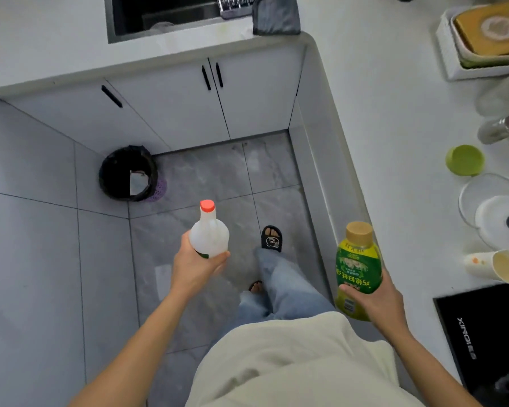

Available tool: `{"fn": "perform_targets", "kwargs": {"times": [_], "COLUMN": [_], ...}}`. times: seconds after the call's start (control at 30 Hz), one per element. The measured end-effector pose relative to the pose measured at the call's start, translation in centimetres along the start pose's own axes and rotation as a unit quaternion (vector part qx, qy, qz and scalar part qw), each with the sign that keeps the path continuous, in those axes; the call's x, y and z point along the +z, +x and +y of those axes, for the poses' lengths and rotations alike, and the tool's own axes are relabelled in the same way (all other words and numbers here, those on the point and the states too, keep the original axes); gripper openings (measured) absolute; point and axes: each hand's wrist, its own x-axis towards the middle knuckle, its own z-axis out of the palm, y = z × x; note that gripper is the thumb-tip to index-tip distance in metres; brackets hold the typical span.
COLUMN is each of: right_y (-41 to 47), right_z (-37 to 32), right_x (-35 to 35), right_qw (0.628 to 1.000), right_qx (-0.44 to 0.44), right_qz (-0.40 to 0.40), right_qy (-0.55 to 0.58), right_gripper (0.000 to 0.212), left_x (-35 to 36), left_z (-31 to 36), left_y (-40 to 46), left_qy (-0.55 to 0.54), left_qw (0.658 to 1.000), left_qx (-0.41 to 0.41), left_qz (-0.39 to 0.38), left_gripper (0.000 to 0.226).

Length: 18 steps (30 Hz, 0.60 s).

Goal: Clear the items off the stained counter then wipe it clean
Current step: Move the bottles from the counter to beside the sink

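Note:
My left hand (pixel 196 264) grips a white plastic bottle (pixel 209 233) with a red cap, held over the grey floor. My right hand (pixel 376 301) holds a green-labelled bottle (pixel 357 268) with a tan cap, just off the edge of the white counter (pixel 394 142) on the right. A faint yellowish stain (pixel 227 27) shows on the counter in front of the sink (pixel 165 13). A grey cloth (pixel 276 16) lies beside the sink.
A black-lined bin (pixel 127 173) stands on the floor by the cabinets. On the right counter sit a green cup (pixel 465 160), a glass lid (pixel 494 210), a tipped paper cup (pixel 497 265), a white tray with a yellow box (pixel 488 33) and a black cooktop (pixel 482 333).

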Motion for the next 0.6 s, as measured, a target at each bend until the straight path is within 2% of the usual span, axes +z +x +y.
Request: {"fn": "perform_targets", "kwargs": {"times": [0.23,0.4,0.6], "right_y": [7.9,13.3,19.5], "right_z": [-8.6,-16.3,-24.6], "right_x": [0.2,0.8,2.3], "right_qw": [1.000,0.999,0.998], "right_qx": [-0.003,-0.038,-0.057], "right_qz": [-0.015,-0.020,-0.008], "right_qy": [0.006,0.023,0.029], "right_gripper": [0.076,0.063,0.064], "left_x": [-0.6,-2.9,-6.3], "left_z": [5.8,6.7,8.1], "left_y": [6.5,9.6,15.1], "left_qy": [0.038,0.058,0.078], "left_qw": [0.999,0.998,0.994], "left_qx": [-0.007,-0.038,-0.067], "left_qz": [-0.015,-0.015,-0.020], "left_gripper": [0.082,0.083,0.088]}}
